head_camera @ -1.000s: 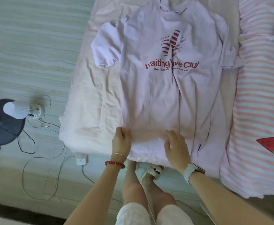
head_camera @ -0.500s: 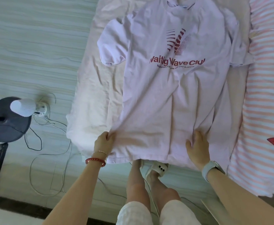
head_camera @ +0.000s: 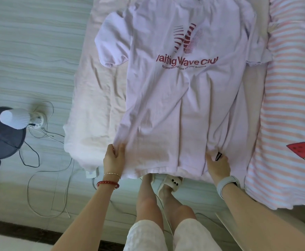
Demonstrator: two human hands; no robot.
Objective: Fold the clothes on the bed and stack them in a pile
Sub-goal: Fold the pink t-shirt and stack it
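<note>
Hands grip the lower hem of a pale lilac T-shirt [head_camera: 180, 105] at the near edge of the bed [head_camera: 93, 98]. The left hand [head_camera: 114, 158] is closed, fingers curled around a bunched fold at the shirt's left hem corner. The right hand [head_camera: 217, 164] pinches the fabric near the right hem corner, thumb and fingers closed on it, with a small black label [head_camera: 218, 156] showing beside the knuckles.

The shirt lies face up and flat, collar toward the far edge of the bed, both short sleeves spread outward. Its cotton-like cloth is thin and soft, with long lengthwise creases and a dark red print (wave logo above lettering) across the chest. The sheet beneath it is cream and wrinkled.

A pink-and-white striped cloth [head_camera: 289, 105] with a watermelon motif covers the right side of the bed, just beside the shirt. The left wrist carries a red bead bracelet [head_camera: 108, 183]; the right wrist carries a grey band [head_camera: 226, 183].
</note>
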